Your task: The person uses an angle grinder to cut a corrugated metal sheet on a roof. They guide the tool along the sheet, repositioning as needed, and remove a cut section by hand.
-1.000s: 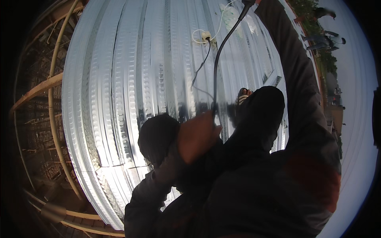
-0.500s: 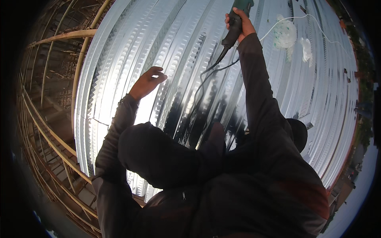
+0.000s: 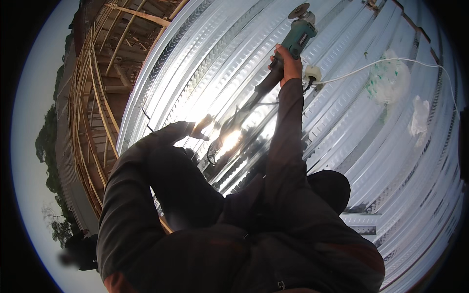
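Note:
My right hand (image 3: 290, 65) grips the dark rear handle of a green angle grinder (image 3: 298, 39), arm stretched forward. The grinder's round disc (image 3: 298, 10) points away from me, above the ribbed shiny metal decking sheets (image 3: 342, 122). From the handle a dark cord trails back over the metal toward my legs. Beside my right wrist lies a pale socket block (image 3: 312, 74) on a white cable. My left hand (image 3: 199, 128) hovers near my left knee, holding nothing, its fingers apart and partly washed out by glare.
The white cable (image 3: 376, 62) runs off to the right, past a clear plastic bag (image 3: 389, 78) and a crumpled white plastic piece (image 3: 419, 116). Left of the decking edge stands bamboo scaffolding (image 3: 100, 112) over a drop. Another person in dark clothes (image 3: 83, 251) shows at lower left.
The view has swung to the right, bringing the grinder's head and disc into sight. My left hand has come closer to my knee. The right hand keeps its grip on the grinder.

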Demonstrator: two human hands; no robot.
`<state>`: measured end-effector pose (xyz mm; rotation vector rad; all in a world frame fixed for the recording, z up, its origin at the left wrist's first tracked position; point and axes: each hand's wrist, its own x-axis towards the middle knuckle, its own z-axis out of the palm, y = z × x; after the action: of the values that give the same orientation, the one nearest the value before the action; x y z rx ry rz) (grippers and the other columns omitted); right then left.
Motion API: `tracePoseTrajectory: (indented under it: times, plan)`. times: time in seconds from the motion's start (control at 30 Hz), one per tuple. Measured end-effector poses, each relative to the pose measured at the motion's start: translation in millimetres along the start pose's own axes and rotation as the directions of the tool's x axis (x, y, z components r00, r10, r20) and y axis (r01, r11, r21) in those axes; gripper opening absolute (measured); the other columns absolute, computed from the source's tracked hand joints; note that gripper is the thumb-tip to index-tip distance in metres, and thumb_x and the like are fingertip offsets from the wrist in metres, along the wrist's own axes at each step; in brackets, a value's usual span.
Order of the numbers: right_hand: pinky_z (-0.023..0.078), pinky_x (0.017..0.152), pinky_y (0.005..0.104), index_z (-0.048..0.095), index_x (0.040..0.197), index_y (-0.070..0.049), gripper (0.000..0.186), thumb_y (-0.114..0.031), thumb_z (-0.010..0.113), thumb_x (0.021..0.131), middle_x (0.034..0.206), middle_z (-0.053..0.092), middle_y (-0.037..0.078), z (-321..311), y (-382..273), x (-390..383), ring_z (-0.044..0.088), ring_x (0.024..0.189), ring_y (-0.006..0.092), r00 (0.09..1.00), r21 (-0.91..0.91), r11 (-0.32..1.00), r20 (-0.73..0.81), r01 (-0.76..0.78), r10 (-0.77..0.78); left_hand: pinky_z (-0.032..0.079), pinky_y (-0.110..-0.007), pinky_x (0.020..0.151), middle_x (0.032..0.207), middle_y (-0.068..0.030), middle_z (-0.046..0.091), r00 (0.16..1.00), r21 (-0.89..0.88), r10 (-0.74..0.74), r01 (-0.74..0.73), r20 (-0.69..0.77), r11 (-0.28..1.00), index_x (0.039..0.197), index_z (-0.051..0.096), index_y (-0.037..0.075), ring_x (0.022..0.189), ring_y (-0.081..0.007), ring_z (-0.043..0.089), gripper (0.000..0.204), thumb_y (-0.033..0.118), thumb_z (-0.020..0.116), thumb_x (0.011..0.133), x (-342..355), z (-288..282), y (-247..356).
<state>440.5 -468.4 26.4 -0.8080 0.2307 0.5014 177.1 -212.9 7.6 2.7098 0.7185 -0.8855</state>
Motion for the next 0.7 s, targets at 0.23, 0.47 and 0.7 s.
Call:
tracePoseTrajectory:
  times: [0.23, 0.47, 0.7]
  plan:
    - [0.055, 0.056, 0.0394, 0.052, 0.116, -0.004, 0.05, -0.017, 0.08, 0.077, 0.098, 0.061, 0.01, -40.1, -14.7, 27.7, 0.065, 0.076, 0.0241, 0.998, -0.06, 0.996, 0.021, 0.064, -0.063, 0.05, -0.04, 0.09, 0.109, -0.0133, 0.07, 0.974, -0.476, 0.05, -0.152, -0.22, 0.866, 0.112, 0.068, 0.01, 0.102, -0.0305, 0.066, 0.046, 0.05, 0.058, 0.091, 30.3, -57.3, 101.1]
    - [0.055, 0.072, 0.041, 0.047, 0.125, -0.004, 0.054, -0.021, 0.076, 0.082, 0.11, 0.06, 0.014, 2.6, 75.9, 35.9, 0.066, 0.092, 0.0298, 0.991, -0.055, 0.995, 0.106, -0.079, 0.084, 0.054, -0.044, 0.081, 0.1, -0.0213, 0.07, 0.955, -0.336, 0.125, -0.215, -0.268, 0.917, 0.118, 0.051, -0.003, 0.093, -0.0359, 0.07, 0.054, 0.031, 0.07, 0.081, 39.9, -62.9, 194.1]
    - [0.056, 0.078, 0.045, 0.042, 0.13, -0.008, 0.058, -0.028, 0.074, 0.086, 0.112, 0.061, 0.012, 55.7, 181.9, 60.8, 0.064, 0.099, 0.0276, 0.918, -0.008, 0.923, 0.104, -0.384, 0.382, 0.054, -0.043, 0.061, 0.079, -0.0142, 0.071, 0.889, -0.287, -0.135, 0.004, -0.438, 0.958, 0.117, 0.044, 0.003, 0.071, -0.0311, 0.072, 0.04, 0.022, 0.061, 0.086, 89.6, -33.3, 102.6]
